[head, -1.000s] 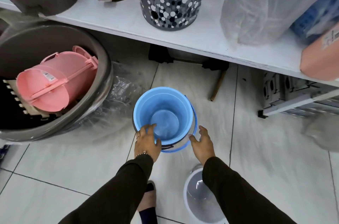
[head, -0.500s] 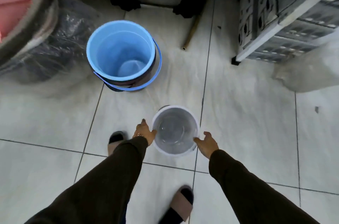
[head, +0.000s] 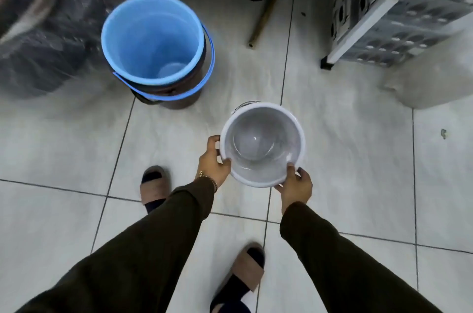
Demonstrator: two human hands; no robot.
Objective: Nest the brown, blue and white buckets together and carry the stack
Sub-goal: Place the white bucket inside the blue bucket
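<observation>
White bucket [head: 262, 144]: gripped by its rim in both hands above the tiled floor [head: 345, 159], mouth up toward the camera, empty.
Blue bucket [head: 152, 38]: upright on the floor, already seated inside the brown bucket [head: 179, 97], whose dark wall shows below the blue rim; a blue bail handle hangs down around the pair.
Key relation: the blue-and-brown pair stands ahead of the hands and to the person's left, apart from the white bucket. All three mouths face up, so the axes already run roughly parallel. The left hand is the nearer one to the pair.
Left hand [head: 213, 163]: closed on the white bucket's left rim, fingers curled under the lip, thumb at the edge.
Right hand [head: 297, 184]: closed on the near right rim, thumb hooked over the lip into the mouth.
Step in hand: by all appearances, carrying the white bucket across to drop it into the blue one.
Remaining: the last nesting, then the lift of the full stack.
Nearby: a wooden stick [head: 266, 9] and a plastic-wrapped bundle [head: 51, 56] lie beyond the buckets.
</observation>
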